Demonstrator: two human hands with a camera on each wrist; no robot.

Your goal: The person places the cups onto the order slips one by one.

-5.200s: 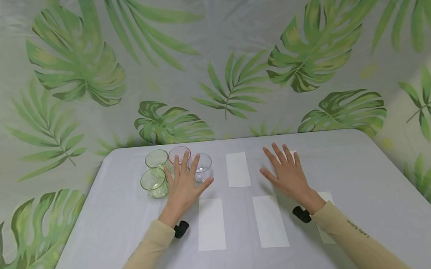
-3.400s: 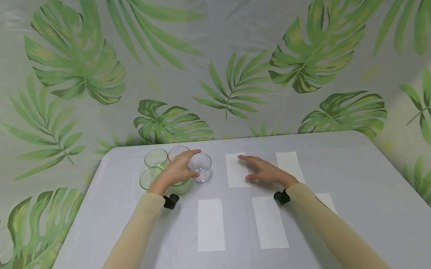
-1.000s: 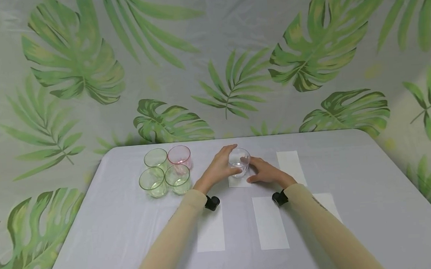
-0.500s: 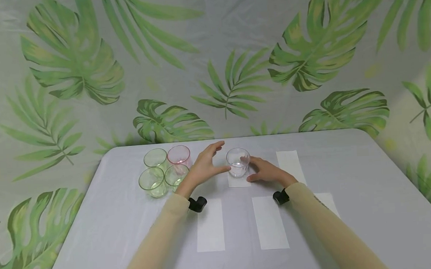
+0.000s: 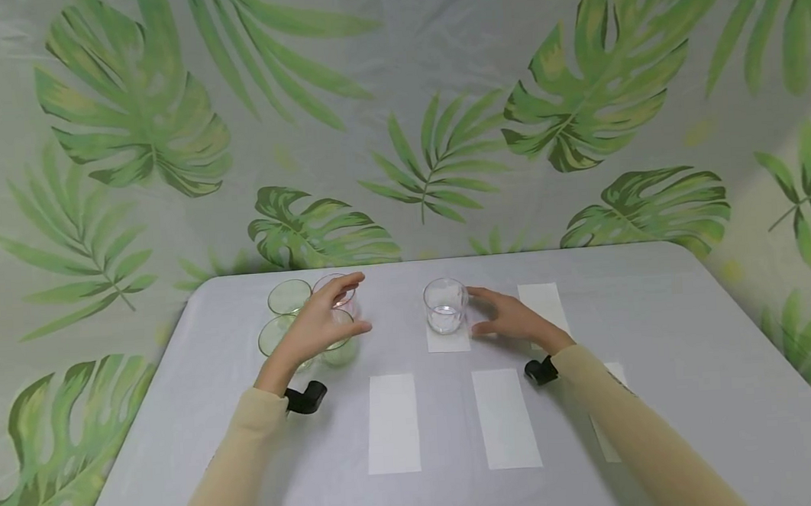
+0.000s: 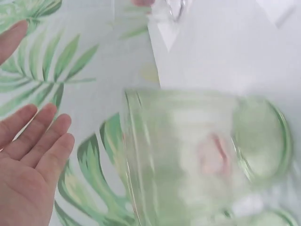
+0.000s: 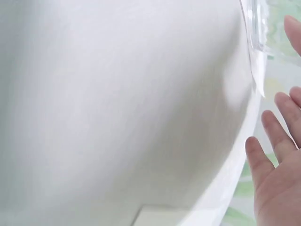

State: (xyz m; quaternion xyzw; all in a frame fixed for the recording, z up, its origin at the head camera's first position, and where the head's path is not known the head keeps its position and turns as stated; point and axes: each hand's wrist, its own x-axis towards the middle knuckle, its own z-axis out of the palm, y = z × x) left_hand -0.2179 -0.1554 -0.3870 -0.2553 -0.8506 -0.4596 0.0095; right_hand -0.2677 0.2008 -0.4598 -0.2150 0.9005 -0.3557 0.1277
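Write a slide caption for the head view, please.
Left hand near tinted glasses, right hand beside clear glass on white paper.

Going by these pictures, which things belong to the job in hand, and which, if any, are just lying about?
Probably in the job:
clear glass, on a white paper rectangle
three green glasses
pink glass
four other white paper rectangles
left hand and right hand, both near glasses

Setting rather than strays:
white tablecloth
leaf-print backdrop
two black wrist cameras
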